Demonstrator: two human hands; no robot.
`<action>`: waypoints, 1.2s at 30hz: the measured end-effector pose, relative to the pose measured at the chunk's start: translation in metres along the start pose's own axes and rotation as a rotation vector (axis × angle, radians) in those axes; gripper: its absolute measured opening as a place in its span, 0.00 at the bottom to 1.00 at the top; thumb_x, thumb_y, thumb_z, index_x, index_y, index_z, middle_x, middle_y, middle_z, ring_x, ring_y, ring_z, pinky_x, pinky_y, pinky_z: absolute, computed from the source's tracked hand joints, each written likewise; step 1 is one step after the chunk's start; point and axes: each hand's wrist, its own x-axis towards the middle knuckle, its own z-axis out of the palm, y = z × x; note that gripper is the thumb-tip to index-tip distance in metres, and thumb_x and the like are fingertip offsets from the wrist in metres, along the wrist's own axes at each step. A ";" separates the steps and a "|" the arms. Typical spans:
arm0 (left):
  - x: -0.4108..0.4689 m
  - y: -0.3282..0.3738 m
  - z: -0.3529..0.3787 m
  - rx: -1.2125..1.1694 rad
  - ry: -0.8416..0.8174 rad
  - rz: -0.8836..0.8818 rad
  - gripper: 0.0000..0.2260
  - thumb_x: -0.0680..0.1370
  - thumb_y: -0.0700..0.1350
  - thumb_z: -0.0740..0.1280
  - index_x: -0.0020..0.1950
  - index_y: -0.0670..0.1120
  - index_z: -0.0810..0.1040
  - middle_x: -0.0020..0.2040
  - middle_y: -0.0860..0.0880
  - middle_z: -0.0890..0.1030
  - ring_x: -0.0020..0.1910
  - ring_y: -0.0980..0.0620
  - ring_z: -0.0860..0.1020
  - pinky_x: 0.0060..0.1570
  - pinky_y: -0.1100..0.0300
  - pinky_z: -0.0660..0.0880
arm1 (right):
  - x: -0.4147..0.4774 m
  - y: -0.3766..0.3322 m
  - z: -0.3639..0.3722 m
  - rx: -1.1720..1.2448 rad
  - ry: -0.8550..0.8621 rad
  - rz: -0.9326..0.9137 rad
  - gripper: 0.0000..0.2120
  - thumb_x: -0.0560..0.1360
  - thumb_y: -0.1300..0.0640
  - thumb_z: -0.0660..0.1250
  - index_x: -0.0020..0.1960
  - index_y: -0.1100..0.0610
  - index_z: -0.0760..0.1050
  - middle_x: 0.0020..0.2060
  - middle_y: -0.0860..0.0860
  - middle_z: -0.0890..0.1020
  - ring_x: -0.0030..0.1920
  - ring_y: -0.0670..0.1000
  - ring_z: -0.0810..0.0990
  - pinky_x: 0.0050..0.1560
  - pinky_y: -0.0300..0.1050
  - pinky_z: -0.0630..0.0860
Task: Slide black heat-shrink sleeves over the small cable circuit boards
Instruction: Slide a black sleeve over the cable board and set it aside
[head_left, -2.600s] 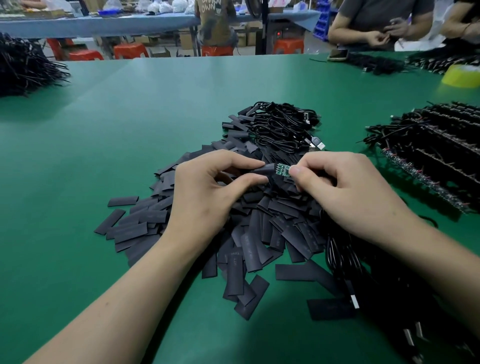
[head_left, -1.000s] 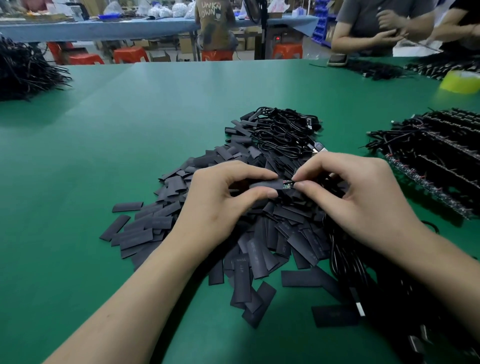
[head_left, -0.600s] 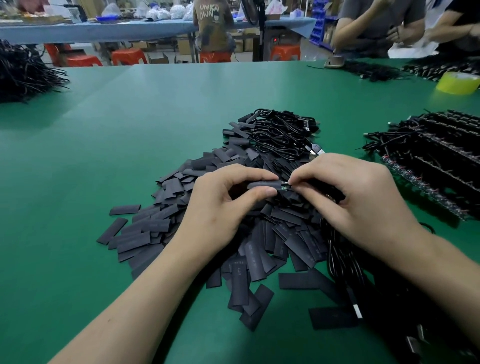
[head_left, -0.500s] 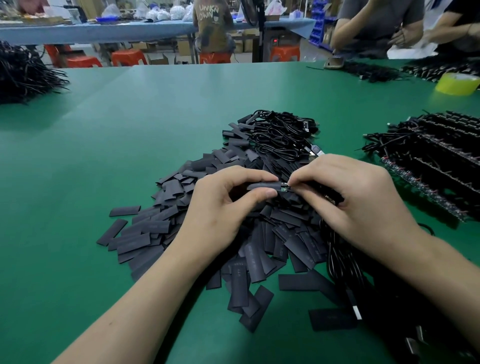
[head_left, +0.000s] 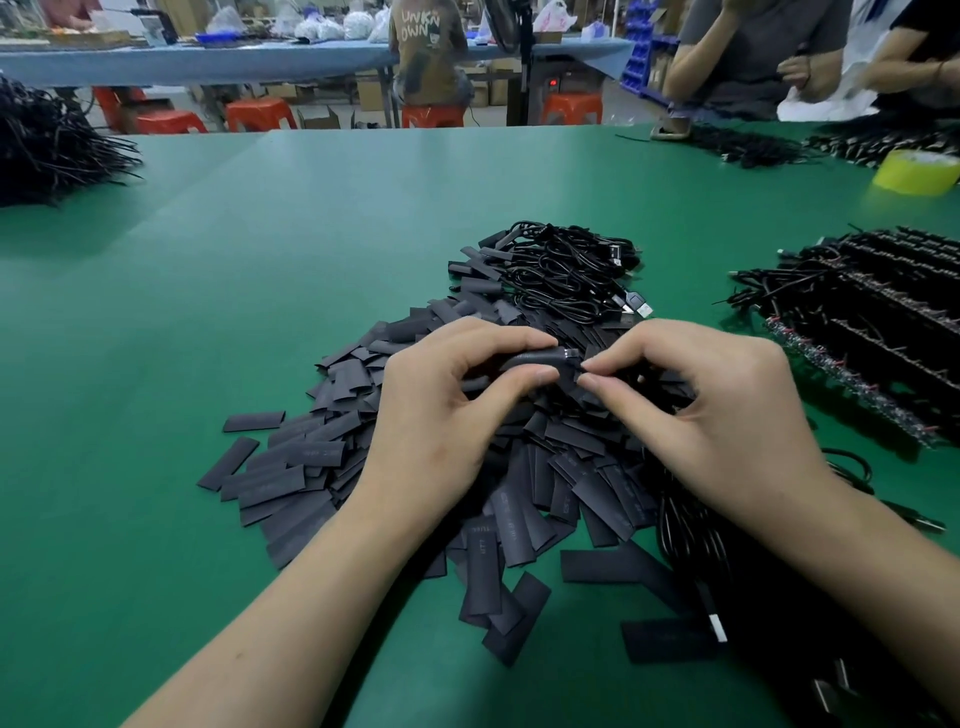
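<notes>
A green worktable (head_left: 260, 291) is seen from above, looking down at a person's two bare hands. At the far left edge lies a bushy bundle of black wires (head_left: 47, 140). Left of centre, a loose pile of flat black sleeves (head_left: 322, 457) spreads across the table and runs under both hands.

The left hand (head_left: 441, 415) is curled, thumb and forefinger pinching one black heat-shrink sleeve (head_left: 535, 359) and holding it just above the pile, at the centre of the view. The sleeve's long axis runs left to right, nearly level, and its right end points at the other hand. A sliver of the circuit board (head_left: 571, 354) shows at that right mouth; the rest is hidden inside.

The right hand (head_left: 717, 410) is also curled, thumb and forefinger pinching the board's end right at the sleeve's mouth. Beyond the hands lies a tangle of coiled black cables (head_left: 571, 270). Farther right, rows of black cables (head_left: 872, 322) lie side by side, and a yellow tape roll (head_left: 917, 171) sits near the far right edge.
</notes>
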 end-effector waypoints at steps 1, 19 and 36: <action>0.000 0.001 0.000 0.012 0.002 0.008 0.08 0.76 0.43 0.76 0.54 0.49 0.87 0.49 0.56 0.85 0.52 0.57 0.83 0.52 0.69 0.74 | 0.000 0.000 0.000 0.000 -0.005 -0.005 0.02 0.76 0.55 0.74 0.46 0.54 0.83 0.41 0.42 0.84 0.43 0.42 0.82 0.45 0.41 0.77; 0.000 0.005 0.001 0.110 0.056 0.118 0.08 0.76 0.43 0.76 0.55 0.47 0.87 0.49 0.54 0.85 0.51 0.58 0.82 0.54 0.68 0.74 | 0.001 -0.009 0.002 0.166 0.038 0.218 0.04 0.73 0.56 0.76 0.47 0.49 0.85 0.40 0.39 0.85 0.40 0.43 0.84 0.43 0.44 0.78; 0.000 0.006 0.003 0.065 0.222 0.044 0.13 0.72 0.46 0.79 0.56 0.47 0.86 0.46 0.54 0.85 0.46 0.55 0.83 0.51 0.67 0.76 | 0.000 -0.011 0.001 0.151 0.102 0.231 0.03 0.74 0.53 0.75 0.47 0.47 0.85 0.38 0.38 0.85 0.39 0.43 0.84 0.40 0.44 0.77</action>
